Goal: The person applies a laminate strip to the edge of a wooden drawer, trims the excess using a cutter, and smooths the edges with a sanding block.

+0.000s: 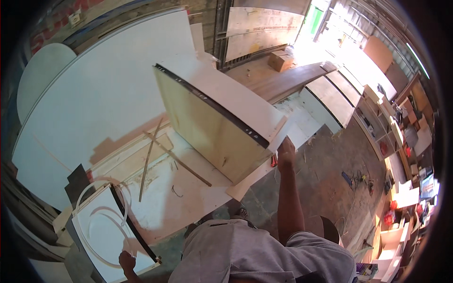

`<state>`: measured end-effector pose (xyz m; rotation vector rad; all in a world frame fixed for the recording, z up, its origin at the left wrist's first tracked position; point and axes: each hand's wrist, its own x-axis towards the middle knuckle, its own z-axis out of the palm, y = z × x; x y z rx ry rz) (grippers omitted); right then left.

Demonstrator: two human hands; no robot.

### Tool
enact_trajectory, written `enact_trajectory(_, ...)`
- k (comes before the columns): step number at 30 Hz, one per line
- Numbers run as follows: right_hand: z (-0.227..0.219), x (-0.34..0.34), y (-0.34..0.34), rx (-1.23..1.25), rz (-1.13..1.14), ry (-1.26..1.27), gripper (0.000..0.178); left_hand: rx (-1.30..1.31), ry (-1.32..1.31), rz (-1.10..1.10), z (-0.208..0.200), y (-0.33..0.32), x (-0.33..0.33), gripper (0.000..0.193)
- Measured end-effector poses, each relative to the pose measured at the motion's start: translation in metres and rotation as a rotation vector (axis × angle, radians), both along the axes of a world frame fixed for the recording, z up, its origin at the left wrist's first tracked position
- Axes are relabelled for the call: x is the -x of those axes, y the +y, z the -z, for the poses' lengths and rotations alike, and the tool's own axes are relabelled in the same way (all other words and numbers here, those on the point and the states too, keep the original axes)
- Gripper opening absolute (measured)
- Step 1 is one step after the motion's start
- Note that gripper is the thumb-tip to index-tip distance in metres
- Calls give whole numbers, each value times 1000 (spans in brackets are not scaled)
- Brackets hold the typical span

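A large box-shaped cabinet (207,127), with a white top face, a bare plywood side and a dark printed strip along one edge, stands on a white worktop (184,203). My right hand (286,153) is closed at the cabinet's near right corner, its fingertips partly hidden. A small red-handled tool (274,161) shows beside that hand; whether it touches it is unclear. At the lower left my left hand (126,261) is closed on a long, looped white edging strip (89,226). The loops lie over a white panel (101,240) with a black edge.
Two crossed thin wooden sticks (153,146) lie left of the cabinet. A big white board (108,89) leans behind them. Another cabinet (330,99) stands at the far right, near a cardboard box (280,61). Cords and tools (358,179) lie on the floor.
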<state>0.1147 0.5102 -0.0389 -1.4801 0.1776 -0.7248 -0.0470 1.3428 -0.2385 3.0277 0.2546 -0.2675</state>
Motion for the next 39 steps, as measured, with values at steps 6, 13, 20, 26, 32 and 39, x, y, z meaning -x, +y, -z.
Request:
enact_trajectory(6,-22,5,-12,-43,37,-4,31,-153,89,-186,-15,-23,-8,42)
enact_trajectory(13,-83,22,-44,-7,-55,-7,33,-315,82,-516,-140,-153,-81,85)
enact_trajectory(20,-136,1,2,163,4,206,76,596,-635,68,-345,-436,-179,39)
enact_trajectory(26,-139,-4,-27,128,241,279,40,874,-585,774,-403,-631,-244,37)
enact_trajectory(32,-121,-58,-32,208,451,254,38,944,-221,942,-386,-657,-300,47)
enact_trajectory(39,-21,46,-84,-184,576,204,26,762,-128,1243,-395,-677,-306,56)
